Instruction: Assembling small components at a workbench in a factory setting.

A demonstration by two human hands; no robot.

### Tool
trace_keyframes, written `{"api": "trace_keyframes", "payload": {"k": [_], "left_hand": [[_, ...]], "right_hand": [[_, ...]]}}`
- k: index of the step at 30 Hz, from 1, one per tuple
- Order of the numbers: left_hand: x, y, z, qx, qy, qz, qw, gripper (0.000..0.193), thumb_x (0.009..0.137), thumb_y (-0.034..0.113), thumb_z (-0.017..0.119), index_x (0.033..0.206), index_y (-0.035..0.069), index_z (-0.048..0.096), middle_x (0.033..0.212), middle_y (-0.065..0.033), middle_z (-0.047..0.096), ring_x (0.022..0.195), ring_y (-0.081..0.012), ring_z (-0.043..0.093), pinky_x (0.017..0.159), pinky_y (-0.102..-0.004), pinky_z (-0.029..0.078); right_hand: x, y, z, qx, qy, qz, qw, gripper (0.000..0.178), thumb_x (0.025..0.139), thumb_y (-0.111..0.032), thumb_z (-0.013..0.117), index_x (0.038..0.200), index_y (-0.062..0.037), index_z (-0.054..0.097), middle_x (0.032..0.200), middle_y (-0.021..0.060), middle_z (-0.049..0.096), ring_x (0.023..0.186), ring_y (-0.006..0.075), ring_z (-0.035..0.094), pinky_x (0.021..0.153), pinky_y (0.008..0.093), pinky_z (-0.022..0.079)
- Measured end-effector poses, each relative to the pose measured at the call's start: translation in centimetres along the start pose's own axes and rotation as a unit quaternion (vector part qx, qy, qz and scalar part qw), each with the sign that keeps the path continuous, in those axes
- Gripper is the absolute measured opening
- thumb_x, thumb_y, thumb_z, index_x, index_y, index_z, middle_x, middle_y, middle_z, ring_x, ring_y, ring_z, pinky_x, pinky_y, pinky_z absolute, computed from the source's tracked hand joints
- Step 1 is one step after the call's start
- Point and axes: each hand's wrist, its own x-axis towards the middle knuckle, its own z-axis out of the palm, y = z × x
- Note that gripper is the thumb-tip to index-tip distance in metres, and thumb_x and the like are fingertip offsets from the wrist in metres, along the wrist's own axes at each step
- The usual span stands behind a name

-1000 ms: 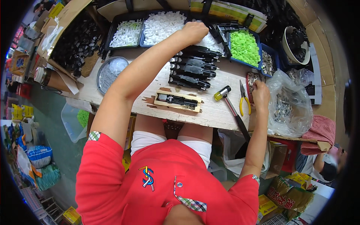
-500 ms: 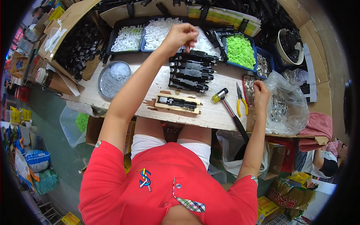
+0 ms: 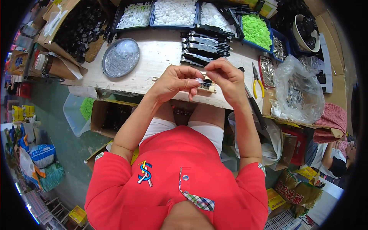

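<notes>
My left hand (image 3: 170, 82) pinches a small white plastic piece (image 3: 199, 80) between thumb and fingertips, above the front edge of the workbench. Close beside it, my right hand (image 3: 227, 78) has its thumb and forefinger pressed together; whatever they hold is too small to make out. Beneath both hands lies a pale wooden block (image 3: 210, 89) with a black part set in it, mostly covered by my fingers. Just beyond are several black and silver assemblies (image 3: 203, 48) laid in a row. A hammer's black handle (image 3: 256, 109) sticks out past my right wrist, its head largely hidden.
Yellow-handled pliers (image 3: 258, 86) lie right of the hammer, near a red tray of metal pins (image 3: 267, 72) and a clear bag (image 3: 301, 92). Bins of white pieces (image 3: 174, 13) and green pieces (image 3: 256, 32) line the back. A round dish (image 3: 121, 57) stands left.
My left hand has come back from the far bins with a white piece. My right hand has moved left from the pin tray, and both now meet over the wooden block.
</notes>
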Motion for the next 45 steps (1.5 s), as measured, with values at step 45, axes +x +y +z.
{"api": "trace_keyframes", "payload": {"k": [45], "left_hand": [[-0.4, -2.5, -3.9, 0.613, 0.136, 0.221, 0.746, 0.028, 0.061, 0.013, 0.071, 0.089, 0.010, 0.065, 0.096, -0.0020, 0.055, 0.098, -0.0200, 0.044, 0.083, -0.0339, 0.028]], "right_hand": [[-0.6, 4.8, 3.0, -0.423, -0.069, -0.173, 0.887, 0.010, 0.071, -0.011, 0.065, 0.080, -0.0100, 0.062, 0.073, 0.0008, 0.052, 0.074, 0.0176, 0.049, 0.066, 0.0322, 0.031]]}}
